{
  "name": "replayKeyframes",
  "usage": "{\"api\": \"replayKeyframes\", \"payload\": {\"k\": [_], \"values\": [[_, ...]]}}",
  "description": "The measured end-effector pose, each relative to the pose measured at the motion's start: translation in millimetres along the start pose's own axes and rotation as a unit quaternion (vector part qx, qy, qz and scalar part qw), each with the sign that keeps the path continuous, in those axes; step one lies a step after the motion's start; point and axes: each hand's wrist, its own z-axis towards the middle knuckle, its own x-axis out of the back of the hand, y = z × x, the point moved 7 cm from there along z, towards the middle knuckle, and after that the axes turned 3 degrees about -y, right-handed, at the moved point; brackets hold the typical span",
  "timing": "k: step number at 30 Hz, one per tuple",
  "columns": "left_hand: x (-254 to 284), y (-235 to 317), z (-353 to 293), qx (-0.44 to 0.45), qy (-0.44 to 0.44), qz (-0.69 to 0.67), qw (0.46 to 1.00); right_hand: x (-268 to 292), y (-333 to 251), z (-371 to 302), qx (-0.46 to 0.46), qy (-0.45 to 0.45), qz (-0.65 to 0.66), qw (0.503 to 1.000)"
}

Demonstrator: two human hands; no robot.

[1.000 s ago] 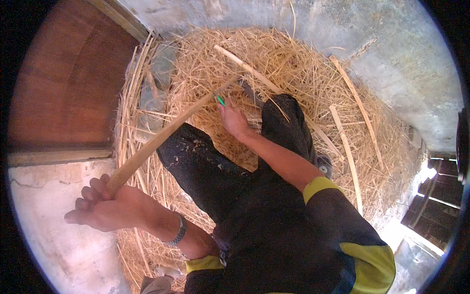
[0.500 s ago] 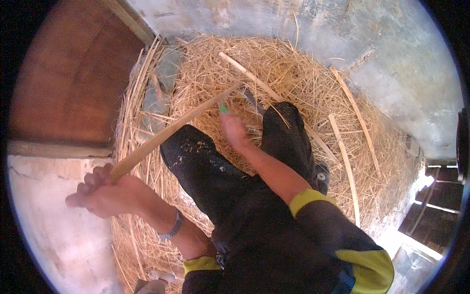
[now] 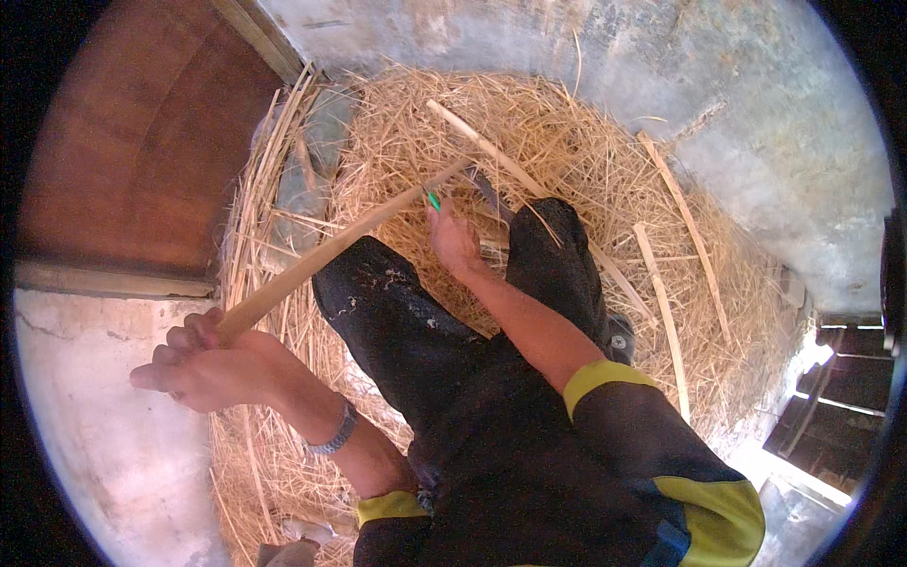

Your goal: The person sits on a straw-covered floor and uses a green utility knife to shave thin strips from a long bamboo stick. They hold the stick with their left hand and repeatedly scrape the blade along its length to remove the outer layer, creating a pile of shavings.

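Observation:
My left hand (image 3: pixel 213 364) is closed around the near end of a long, flat strip of pale wood or bamboo (image 3: pixel 316 257). The strip slants up and to the right over my left knee. Its far end comes down in the straw beside a dark grey, blade-like piece (image 3: pixel 491 197), partly hidden by my right knee. My right hand (image 3: pixel 454 244) is closed on a small green tool (image 3: pixel 434 200), which shows above the fingers at the strip's lower edge, near its far end. The rest of that tool is hidden in the hand, so its kind is unclear.
Loose straw (image 3: pixel 397 123) covers the floor around my legs. Several more pale strips (image 3: pixel 666 321) lie on it to the right and ahead. A weathered wall (image 3: pixel 605 47) stands beyond, with a brown panel (image 3: pixel 142 142) at the left and a slatted opening (image 3: pixel 831 397) at the right.
My right hand has moved slightly up with the green tool, bringing it to the strip's edge. The left hand and the strip have barely shifted.

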Motion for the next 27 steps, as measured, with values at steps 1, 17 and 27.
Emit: {"api": "replayKeyframes", "payload": {"k": [1,17,27], "values": [[-4,-1,1,-0.005,-0.015,-0.017,1.0,-2,-1,3,-0.005,0.002,0.035,0.999],[-11,-3,3,0.042,-0.155,-0.107,0.981,48,-62,-79,0.149,-0.12,0.046,0.98],[-14,-4,0,0.043,-0.15,-0.105,0.982,44,-55,-57,0.122,-0.192,0.054,0.972]]}}
